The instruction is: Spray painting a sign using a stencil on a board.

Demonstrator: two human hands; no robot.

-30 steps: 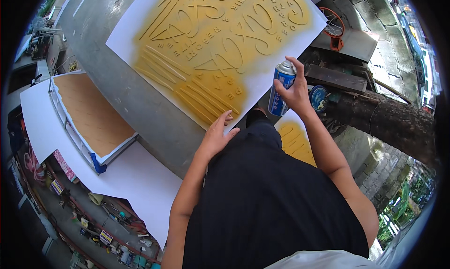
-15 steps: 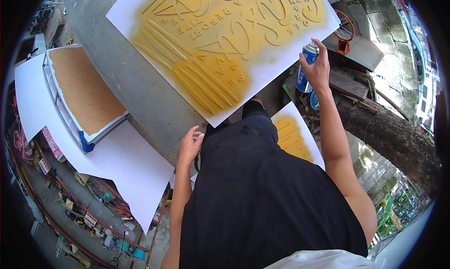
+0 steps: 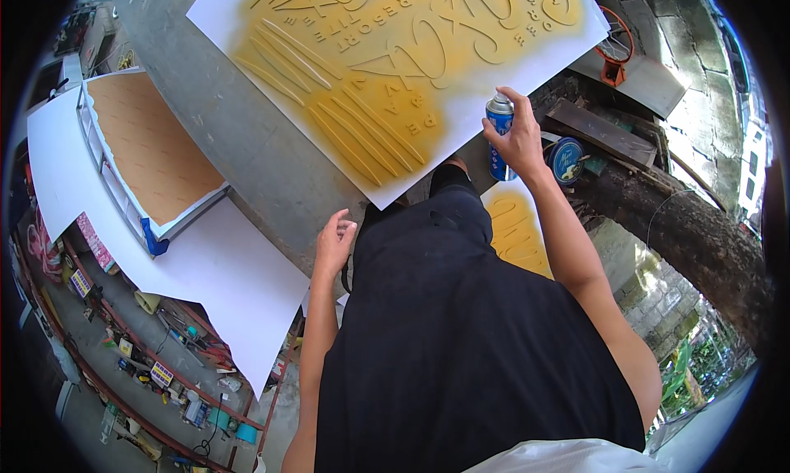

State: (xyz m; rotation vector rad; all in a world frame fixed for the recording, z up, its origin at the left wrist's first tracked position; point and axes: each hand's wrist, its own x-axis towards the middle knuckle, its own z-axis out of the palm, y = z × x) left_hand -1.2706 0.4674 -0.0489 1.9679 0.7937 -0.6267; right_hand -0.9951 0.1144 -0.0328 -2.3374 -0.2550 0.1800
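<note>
My right hand [image 3: 520,141] grips a blue spray can [image 3: 499,135] upright, a finger on its nozzle at the top. The can stands just off the near right edge of a large white sheet [image 3: 380,195]. Gold paint covers much of that sheet, over raised letters and long leaf-like strips [image 3: 354,148]. My left hand [image 3: 333,242] hangs beside my black clothing with its fingers loosely apart, holding nothing. Below the can, a smaller white sheet with gold-painted letters [image 3: 517,226] is partly hidden by my arm and clothing.
A grey table [image 3: 177,41] lies under the big sheet. At left, a brown-faced framed panel [image 3: 152,152] rests over white boards [image 3: 222,267]. Tools crowd a rack [image 3: 164,374] at lower left. On the right are a round blue tin [image 3: 565,160], an orange hoop [image 3: 613,71] and a trunk [image 3: 683,234].
My right hand has moved left with the spray can, uncovering the round blue tin. The can now hides part of the smaller sheet. My left hand has barely shifted.
</note>
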